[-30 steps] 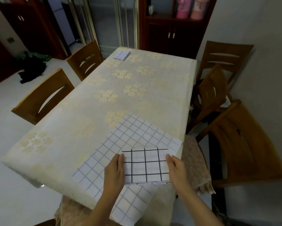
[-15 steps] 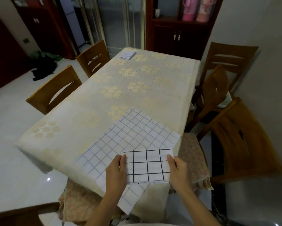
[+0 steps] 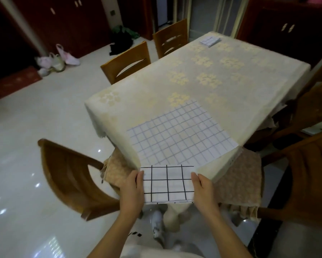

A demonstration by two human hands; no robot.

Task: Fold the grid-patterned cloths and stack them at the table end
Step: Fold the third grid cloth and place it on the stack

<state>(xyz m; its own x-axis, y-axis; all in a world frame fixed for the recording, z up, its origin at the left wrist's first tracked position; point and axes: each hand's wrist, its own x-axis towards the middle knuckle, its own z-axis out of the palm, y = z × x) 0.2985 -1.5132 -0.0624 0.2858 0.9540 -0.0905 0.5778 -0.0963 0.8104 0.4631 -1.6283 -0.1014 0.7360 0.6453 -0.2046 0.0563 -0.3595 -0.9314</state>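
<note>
Your left hand [image 3: 133, 189] and right hand [image 3: 203, 190] are apart, each gripping one side edge of the folded cloth [image 3: 167, 183] — bold black grid, held flat just off the near corner of the desk [image 3: 221, 81]. Beyond it, an unfolded cloth [image 3: 178, 133] with a finer grid lies spread on the desk — a small folded stack [image 3: 210, 40] sits at the far end.

Fingers of the left hand [image 3: 132, 189] and right hand [image 3: 204, 190] vanish beneath the folded cloth [image 3: 167, 183]; only thumbs show. The small stack [image 3: 210, 40] at the far end of the table [image 3: 259, 75] is too distant to count its layers. The near chair [image 3: 72, 175] is blurred; the right-hand chair [image 3: 309, 175] runs off the edge.
</note>
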